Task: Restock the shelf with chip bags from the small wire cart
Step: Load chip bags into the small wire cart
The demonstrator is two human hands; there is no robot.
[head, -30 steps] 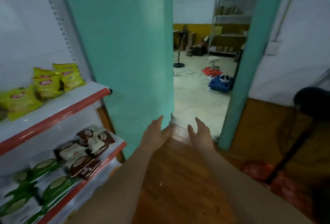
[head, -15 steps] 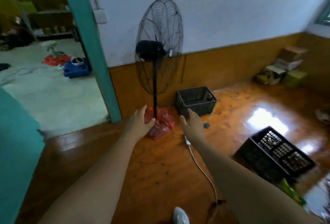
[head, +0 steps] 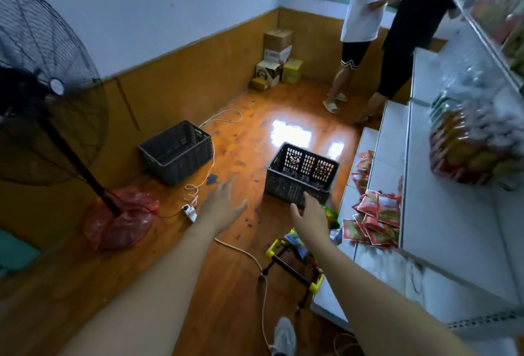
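The small wire cart [head: 295, 270], with a black frame and yellow corner pieces, stands on the wooden floor against the white shelf [head: 442, 214]. Colourful chip bags [head: 297, 239] lie in it, partly hidden under my right forearm. Red snack packets [head: 374, 219] sit on the shelf's low tier. My left hand [head: 224, 205] is stretched forward over the floor, fingers apart, holding nothing. My right hand [head: 309, 216] hovers just above the cart, also open and holding nothing.
Two dark plastic crates [head: 300, 174] [head: 177, 151] stand on the floor ahead. A standing fan [head: 48, 72] with a red bag [head: 119, 219] at its base is at the left. A white cable [head: 246, 256] crosses the floor. Two people [head: 377, 29] stand by the window; cardboard boxes [head: 276, 58] fill the corner.
The view has swung right, from the doorway past the fan to the shelf and cart. Both hands stay held out in front, holding nothing, now over the cart area.
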